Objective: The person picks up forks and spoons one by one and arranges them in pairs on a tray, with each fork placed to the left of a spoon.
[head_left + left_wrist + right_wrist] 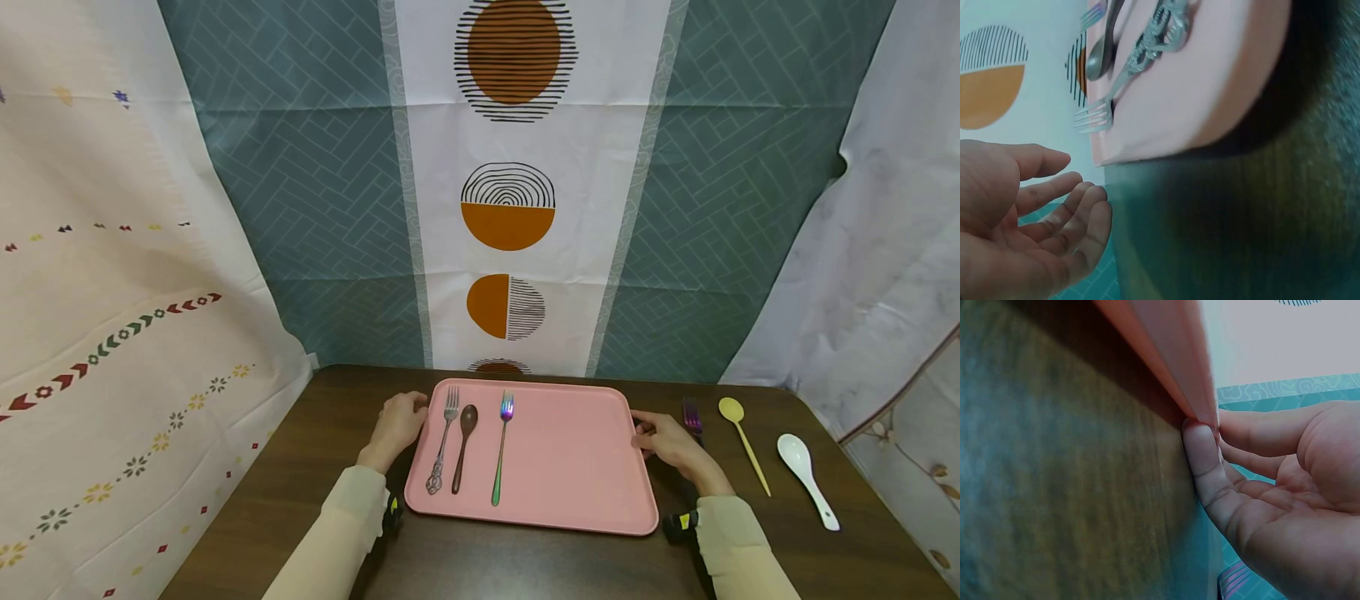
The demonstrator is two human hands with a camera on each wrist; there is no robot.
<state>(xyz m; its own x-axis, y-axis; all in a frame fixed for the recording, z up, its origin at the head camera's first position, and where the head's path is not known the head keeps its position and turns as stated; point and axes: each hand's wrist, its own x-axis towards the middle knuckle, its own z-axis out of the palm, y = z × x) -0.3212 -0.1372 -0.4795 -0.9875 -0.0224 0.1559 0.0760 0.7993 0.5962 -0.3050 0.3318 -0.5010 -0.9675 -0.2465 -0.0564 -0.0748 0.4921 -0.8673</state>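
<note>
A pink rectangular tray [570, 458] lies on the dark wooden table. On its left half are a silver fork with an ornate handle [452, 404], a dark brown spoon [468, 421] and a rainbow-coloured fork [507, 407]. My right hand [671, 442] pinches the tray's right rim; the right wrist view shows a fingertip [1200, 440] right at the rim's underside. Beside the upper left corner is my left hand [399, 425]. In the left wrist view its fingers [1094, 219] are loosely bent, with a gap between them and the tray.
Right of my right hand lie a purple fork [692, 414], partly hidden by that hand, a yellow spoon [731, 409] and a white soup spoon [795, 454]. Patterned curtains [337, 208] hang behind the table's back edge and at both sides.
</note>
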